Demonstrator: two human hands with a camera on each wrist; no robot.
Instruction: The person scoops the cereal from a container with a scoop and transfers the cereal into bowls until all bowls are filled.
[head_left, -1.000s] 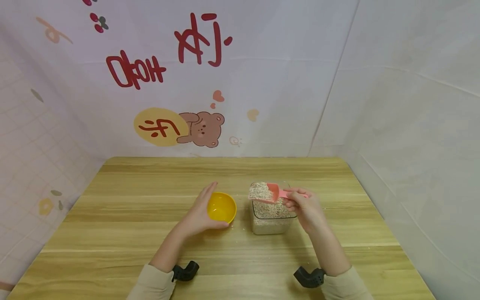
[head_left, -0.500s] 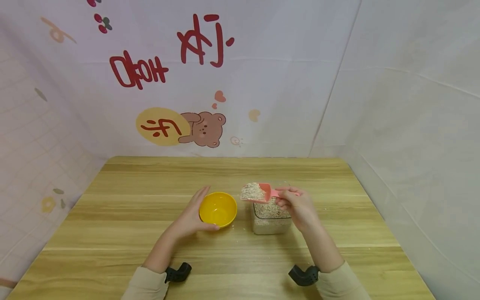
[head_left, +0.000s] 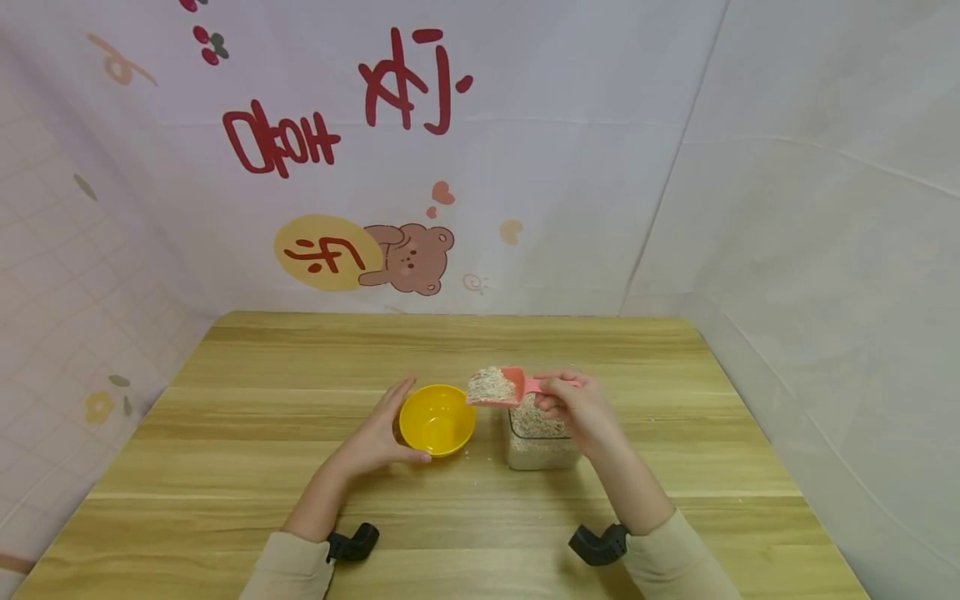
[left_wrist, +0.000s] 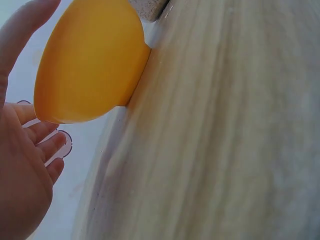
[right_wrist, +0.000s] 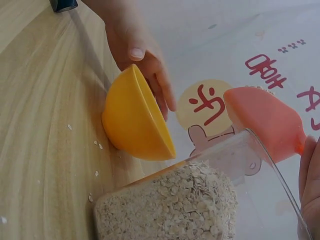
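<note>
My right hand (head_left: 581, 408) pinches the handle of a pink scoop (head_left: 516, 377), level and heaped with oats (head_left: 489, 385). The scoop is above the gap between a clear square container (head_left: 542, 456) and a yellow bowl (head_left: 437, 421), its lip close to the bowl's right rim. More oats (right_wrist: 175, 205) lie inside the container. No oats show in the bowl, which stands upright on the table. Around its left side my left hand (head_left: 371, 442) is spread, thumb near the front rim and straight, loose fingers (left_wrist: 37, 131) toward the back.
A few loose flakes (right_wrist: 98, 146) lie on the wooden table (head_left: 262, 400) beside the bowl and container. Behind stands a white cloth backdrop (head_left: 570, 167) with a printed bear and red characters. Black wrist mounts (head_left: 354, 542) are on both forearms.
The loaded scoop and right hand have moved left, from over the container toward the bowl. My left hand has drawn slightly left, uncovering more of the bowl.
</note>
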